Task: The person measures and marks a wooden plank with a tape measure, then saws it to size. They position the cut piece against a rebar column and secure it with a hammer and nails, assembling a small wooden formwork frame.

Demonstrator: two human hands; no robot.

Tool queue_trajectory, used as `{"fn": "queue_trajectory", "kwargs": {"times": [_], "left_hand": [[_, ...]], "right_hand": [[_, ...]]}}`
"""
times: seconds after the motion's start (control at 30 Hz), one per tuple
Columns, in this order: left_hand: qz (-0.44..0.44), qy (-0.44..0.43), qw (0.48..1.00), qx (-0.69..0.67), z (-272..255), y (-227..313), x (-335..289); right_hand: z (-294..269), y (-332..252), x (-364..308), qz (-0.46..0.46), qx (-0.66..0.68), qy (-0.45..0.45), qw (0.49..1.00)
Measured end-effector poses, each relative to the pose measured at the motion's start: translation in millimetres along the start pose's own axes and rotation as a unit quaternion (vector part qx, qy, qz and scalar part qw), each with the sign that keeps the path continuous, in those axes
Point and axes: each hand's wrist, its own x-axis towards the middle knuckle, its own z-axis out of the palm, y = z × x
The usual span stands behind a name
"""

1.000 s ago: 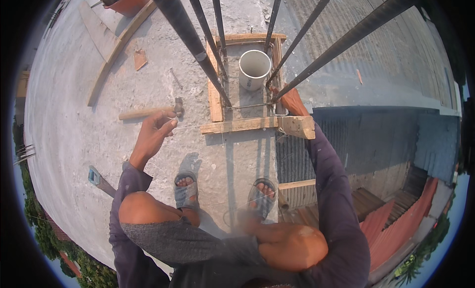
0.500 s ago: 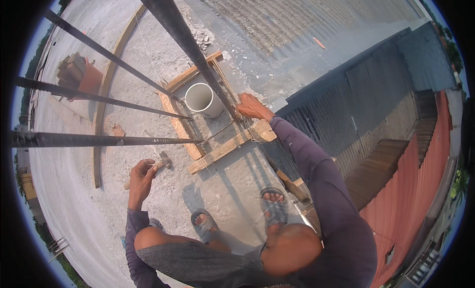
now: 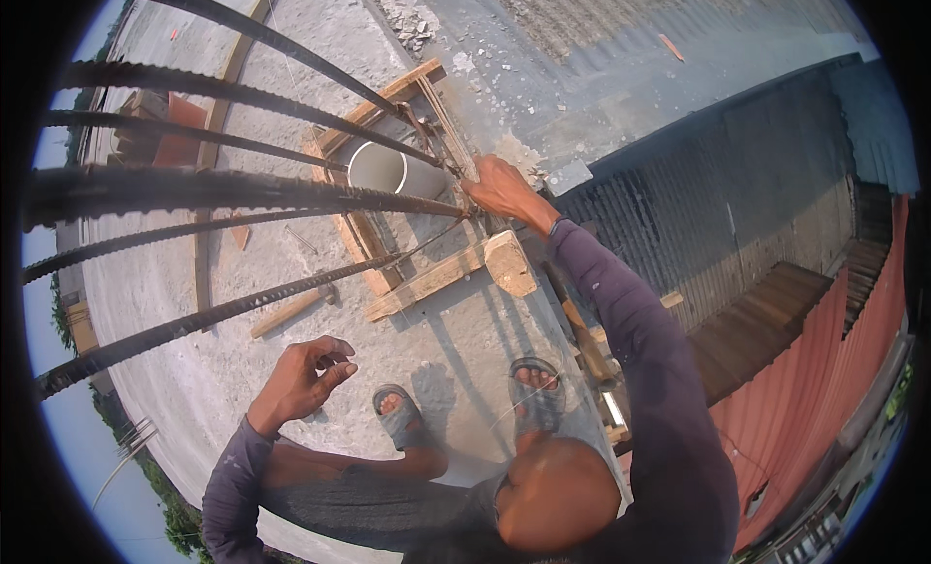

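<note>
A wooden form frame [image 3: 427, 294] lies on the concrete around the foot of several steel reinforcing bars [image 3: 242, 188]. Within it a wide white plastic pipe [image 3: 376, 168] stands tilted. My right hand [image 3: 509, 192] reaches to the frame's right side, its fingers closed at the narrow board there; the fingertips are partly hidden. Above the floor near my left knee, my left hand [image 3: 305, 382] has its fingers curled toward the thumb; whatever may be between them is too small to name. A hammer [image 3: 289, 314] with a wooden handle rests beyond that hand, partly behind a bar.
To the right, the slab ends at a drop toward corrugated roofing [image 3: 679, 215] and a red metal sheet [image 3: 805, 399]. Wood pieces [image 3: 582, 336] lie along that edge. At the left are a long curved-looking board [image 3: 206, 157] and a red bucket [image 3: 179, 132]. My sandalled feet [image 3: 398, 414] stand close to the frame.
My left hand has moved away from beside the hammer, nearer to me. My right hand stays at the frame's right side. The view has shifted, so the bars spread differently across it.
</note>
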Motion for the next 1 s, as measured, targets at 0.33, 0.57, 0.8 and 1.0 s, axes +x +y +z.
{"fn": "queue_trajectory", "kwargs": {"times": [0.33,0.57,0.8,1.0], "left_hand": [[0.000,-0.068,0.995,-0.076,101,23,38],[-0.052,-0.040,0.992,-0.109,108,19,35],[-0.027,-0.013,0.994,-0.106,108,28,49],[-0.011,0.003,0.995,-0.102,117,30,50]], "right_hand": [[-2,8,-7,-0.017,0.044,0.015,0.999],[-11,-11,-3,0.017,0.045,-0.011,0.999],[-6,-2,-2,-0.012,0.024,-0.002,1.000],[-6,4,-3,-0.022,0.028,-0.001,0.999]]}}
